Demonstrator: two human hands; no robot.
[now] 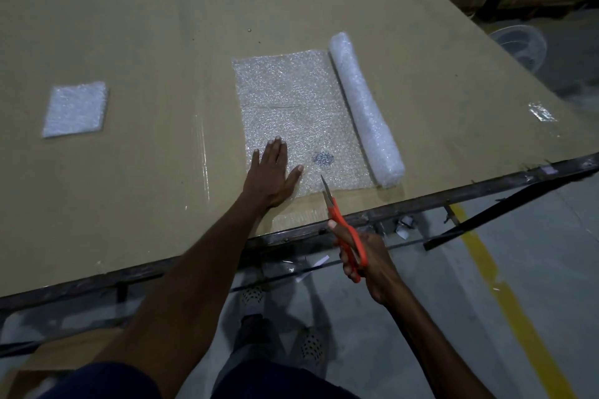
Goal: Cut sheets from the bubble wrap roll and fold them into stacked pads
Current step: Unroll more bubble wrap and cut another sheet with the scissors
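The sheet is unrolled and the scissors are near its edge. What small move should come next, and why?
Probably slide the scissors forward into the near edge of the unrolled sheet and begin cutting toward the far side. The left hand lies flat on the sheet, pinning it; the right hand aims the blades at that edge, beside the roll. No cut shows yet.

Both arms are bare from wrist to well above the elbow, with no watch, band or glove on either. The left hand (pixel 274 176) and the right hand (pixel 372 264) show bare fingers (pixel 278 152) with short, pale nails and no rings. At the bottom edge sits dark blue clothing (pixel 107 382), probably a short-sleeved top, though the dim light blurs its cut. Below, the legs wear dark trousers (pixel 256 334), and the feet wear light shoes (pixel 252 298) speckled with small dark dots or perforations.
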